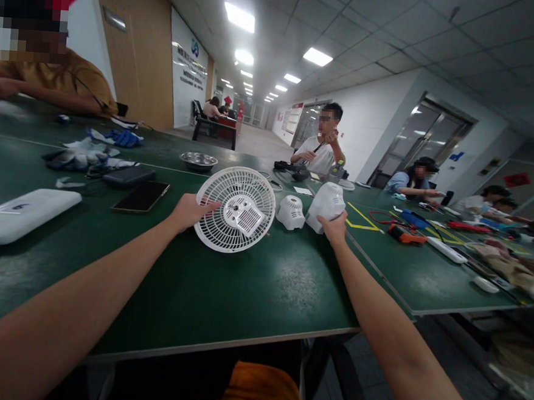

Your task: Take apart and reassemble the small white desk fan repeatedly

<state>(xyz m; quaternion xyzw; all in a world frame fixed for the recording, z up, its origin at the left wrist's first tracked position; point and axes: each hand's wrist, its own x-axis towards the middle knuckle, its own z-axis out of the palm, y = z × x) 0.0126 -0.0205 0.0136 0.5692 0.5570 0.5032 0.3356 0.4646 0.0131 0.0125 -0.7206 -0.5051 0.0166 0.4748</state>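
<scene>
My left hand (pixel 192 212) grips the left rim of a round white fan grille (pixel 210 229), which is tilted up over the green table with its slotted centre plate facing me. My right hand (pixel 333 226) is closed around the lower part of a white plastic fan housing (pixel 327 201) with slots near its top. Between the grille and that piece, a smaller white vented housing (pixel 290 212) stands on the table, touched by neither hand. The fingers behind the grille and behind the larger housing are partly hidden.
A black phone (pixel 141 197), a dark case (pixel 129 176), a white device (pixel 23 214) and gloves (pixel 82 153) lie left. A metal bowl (pixel 198 160) stands behind the grille. An orange multimeter (pixel 406 234) and a white bar (pixel 446 250) lie right. Several people sit around the tables.
</scene>
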